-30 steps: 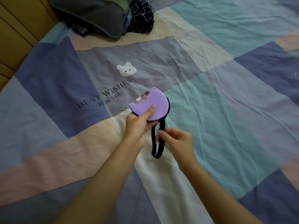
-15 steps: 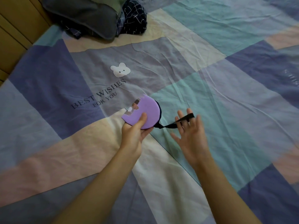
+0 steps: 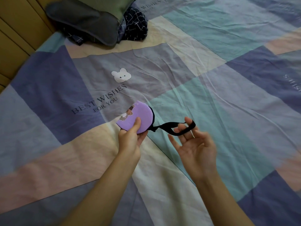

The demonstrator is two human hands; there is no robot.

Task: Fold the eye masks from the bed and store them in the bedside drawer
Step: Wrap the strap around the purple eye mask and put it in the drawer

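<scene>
the left hand point(image 3: 130, 141) pinches a folded purple fabric eye mask point(image 3: 138, 117), thumb on top, just above the wrinkled patchwork bedsheet point(image 3: 211, 103) of blue, teal, pink and cream; the right hand point(image 3: 195, 145), palm up with fingers spread, has the mask's black elastic strap point(image 3: 172, 128) looped over what seem two fingertips; a dark grey pillow point(image 3: 86, 20) lies near the wooden wall panel point(image 3: 17, 33).

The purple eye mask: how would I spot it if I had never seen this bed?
Start at the patchwork bedsheet and find its white bear print above the words BEST WISHES FOR YOU. Just below that lettering, the left hand holds the purple eye mask folded into a half-round. It alone is lilac, with a black strap stretched to the right hand.
</scene>
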